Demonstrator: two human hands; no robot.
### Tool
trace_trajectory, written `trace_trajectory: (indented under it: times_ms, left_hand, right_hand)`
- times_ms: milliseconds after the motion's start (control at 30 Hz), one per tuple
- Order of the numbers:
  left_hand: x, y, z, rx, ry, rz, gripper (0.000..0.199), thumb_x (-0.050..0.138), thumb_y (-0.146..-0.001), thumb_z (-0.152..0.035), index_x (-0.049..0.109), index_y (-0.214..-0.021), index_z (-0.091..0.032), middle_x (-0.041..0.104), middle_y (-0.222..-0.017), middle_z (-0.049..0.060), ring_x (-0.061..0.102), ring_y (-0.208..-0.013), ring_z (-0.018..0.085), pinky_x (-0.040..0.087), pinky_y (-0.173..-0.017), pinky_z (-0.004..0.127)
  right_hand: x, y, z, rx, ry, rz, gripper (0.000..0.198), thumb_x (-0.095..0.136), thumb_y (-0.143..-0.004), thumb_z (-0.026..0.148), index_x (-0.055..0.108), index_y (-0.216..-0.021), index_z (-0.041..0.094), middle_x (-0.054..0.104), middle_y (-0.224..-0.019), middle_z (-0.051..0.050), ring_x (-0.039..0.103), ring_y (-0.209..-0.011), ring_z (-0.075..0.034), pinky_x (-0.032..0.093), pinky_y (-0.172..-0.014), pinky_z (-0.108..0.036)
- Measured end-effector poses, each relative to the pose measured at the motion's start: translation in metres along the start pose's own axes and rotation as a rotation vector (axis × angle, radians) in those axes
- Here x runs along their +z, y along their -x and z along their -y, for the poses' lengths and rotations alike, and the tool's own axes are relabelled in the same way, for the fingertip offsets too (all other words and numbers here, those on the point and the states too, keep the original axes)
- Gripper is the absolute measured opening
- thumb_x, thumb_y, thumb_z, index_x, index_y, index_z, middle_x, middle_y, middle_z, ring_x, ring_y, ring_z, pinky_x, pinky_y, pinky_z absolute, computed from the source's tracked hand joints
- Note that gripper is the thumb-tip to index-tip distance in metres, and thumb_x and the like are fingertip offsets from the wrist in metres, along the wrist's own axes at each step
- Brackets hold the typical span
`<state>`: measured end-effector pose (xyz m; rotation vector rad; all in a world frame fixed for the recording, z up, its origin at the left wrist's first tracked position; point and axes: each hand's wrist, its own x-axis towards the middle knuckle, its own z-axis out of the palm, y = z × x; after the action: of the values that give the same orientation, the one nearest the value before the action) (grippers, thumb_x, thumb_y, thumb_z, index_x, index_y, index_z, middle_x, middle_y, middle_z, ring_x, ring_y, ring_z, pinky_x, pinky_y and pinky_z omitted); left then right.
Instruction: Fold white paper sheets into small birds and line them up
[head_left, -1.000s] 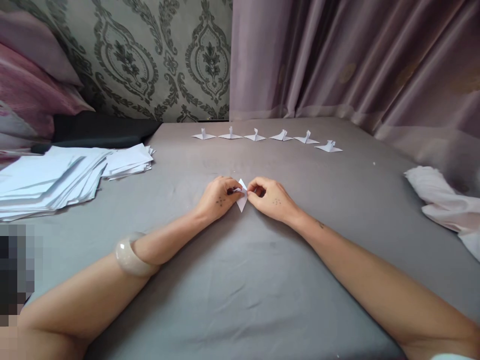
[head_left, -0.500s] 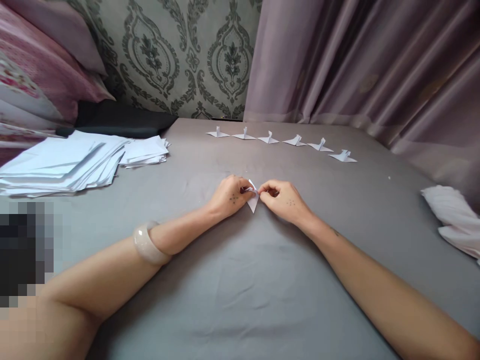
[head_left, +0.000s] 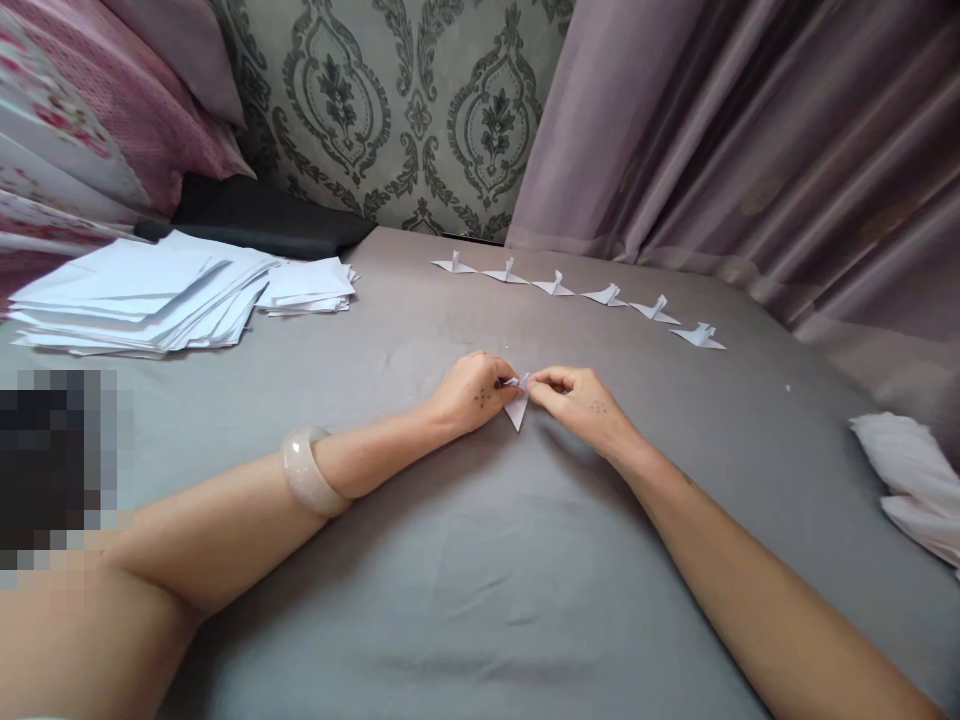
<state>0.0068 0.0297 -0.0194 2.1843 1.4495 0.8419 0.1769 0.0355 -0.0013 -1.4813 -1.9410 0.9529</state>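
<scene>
A small folded white paper crane (head_left: 517, 411) is held between my two hands over the grey sheet. My left hand (head_left: 474, 392) pinches its left side, fingers closed, with a pale bangle on the forearm. From the right, my right hand (head_left: 581, 402) pinches the crane's upper right tip between thumb and fingertips. One wing points down toward me; the fingers cover much of the rest. Beyond the hands, several finished-looking paper cranes (head_left: 555, 284) stand in a slanting row with wings spread.
At the left lies a large stack of white paper (head_left: 127, 290), beside a smaller paper stack (head_left: 307, 285). Behind them is a black cloth (head_left: 277, 220). Crumpled white fabric (head_left: 900, 470) rests at the right edge. Mauve curtains (head_left: 675, 130) and a patterned wall (head_left: 420, 110) bound the far side.
The camera view has tilted and shifted slightly, so the scene sits differently in the picture. Both hands keep hold of the crane; my right fingers are a little straighter at its upper tip.
</scene>
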Motion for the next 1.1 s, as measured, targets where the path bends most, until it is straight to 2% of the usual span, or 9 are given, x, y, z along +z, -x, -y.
trace_trajectory:
  times_ms: [133, 367, 533, 633, 800, 967, 1100]
  left_hand:
    - [0.0019, -0.0001, 0.0025, 0.015, -0.021, 0.0, 0.016, 0.059, -0.083, -0.022, 0.07, -0.073, -0.016, 0.065, -0.069, 0.004, 0.055, -0.07, 0.016, 0.042, -0.064, 0.026]
    - [0.0031, -0.0005, 0.0035, 0.043, -0.03, 0.02, 0.014, 0.059, -0.083, -0.019, 0.072, -0.081, -0.016, 0.068, -0.074, 0.005, 0.058, -0.075, 0.018, 0.045, -0.068, 0.027]
    - [0.0048, -0.0014, 0.0085, 0.108, -0.022, 0.04, 0.016, 0.057, -0.085, -0.02, 0.072, -0.084, -0.017, 0.07, -0.079, 0.005, 0.059, -0.08, 0.019, 0.045, -0.074, 0.03]
    - [0.004, -0.0014, 0.0079, 0.093, -0.018, 0.042, 0.016, 0.057, -0.085, -0.021, 0.073, -0.085, -0.017, 0.071, -0.08, 0.005, 0.059, -0.081, 0.019, 0.045, -0.074, 0.029]
    - [0.001, -0.0008, 0.0037, 0.009, 0.026, 0.042, 0.018, 0.058, -0.085, -0.026, 0.074, -0.083, -0.018, 0.069, -0.075, 0.004, 0.059, -0.068, 0.015, 0.042, -0.063, 0.025]
    - [0.0012, -0.0012, 0.0056, 0.067, 0.014, 0.052, 0.018, 0.058, -0.086, -0.024, 0.072, -0.078, -0.017, 0.068, -0.075, 0.003, 0.06, -0.076, 0.017, 0.043, -0.071, 0.027]
    - [0.0013, -0.0003, 0.0045, 0.047, 0.01, 0.046, 0.016, 0.058, -0.086, -0.025, 0.072, -0.082, -0.018, 0.069, -0.079, 0.004, 0.059, -0.079, 0.018, 0.044, -0.072, 0.027]
  right_hand:
    - [0.0029, -0.0007, 0.0061, 0.03, 0.029, -0.034, 0.029, 0.057, -0.077, 0.044, 0.07, -0.07, 0.018, 0.069, -0.075, -0.004, 0.061, -0.072, -0.018, 0.044, -0.068, -0.029]
    - [0.0059, -0.0012, 0.0095, 0.037, 0.105, -0.102, 0.023, 0.054, -0.073, 0.033, 0.06, -0.056, 0.018, 0.052, -0.054, 0.001, 0.049, -0.057, -0.013, 0.035, -0.053, -0.025]
    - [0.0039, -0.004, 0.009, 0.193, -0.066, -0.041, 0.019, 0.056, -0.069, 0.034, 0.058, -0.058, 0.019, 0.039, -0.048, 0.005, 0.035, -0.043, -0.008, 0.026, -0.041, -0.022]
    - [0.0026, -0.0059, 0.007, 0.283, -0.207, 0.006, 0.015, 0.059, -0.067, 0.031, 0.058, -0.059, 0.018, 0.042, -0.049, 0.004, 0.032, -0.043, -0.007, 0.021, -0.038, -0.021]
    - [0.0001, -0.007, 0.0048, 0.362, -0.391, 0.07, 0.013, 0.063, -0.066, 0.027, 0.058, -0.061, 0.016, 0.052, -0.06, 0.001, 0.031, -0.044, -0.004, 0.017, -0.035, -0.019]
    - [-0.0009, -0.0082, 0.005, 0.388, -0.419, 0.079, 0.02, 0.069, -0.067, 0.03, 0.057, -0.059, 0.016, 0.049, -0.058, 0.002, 0.031, -0.042, -0.003, 0.015, -0.034, -0.018]
    - [-0.0008, -0.0086, 0.0056, 0.399, -0.422, 0.072, 0.022, 0.067, -0.07, 0.027, 0.053, -0.056, 0.016, 0.045, -0.054, 0.004, 0.027, -0.04, -0.002, 0.013, -0.033, -0.017]
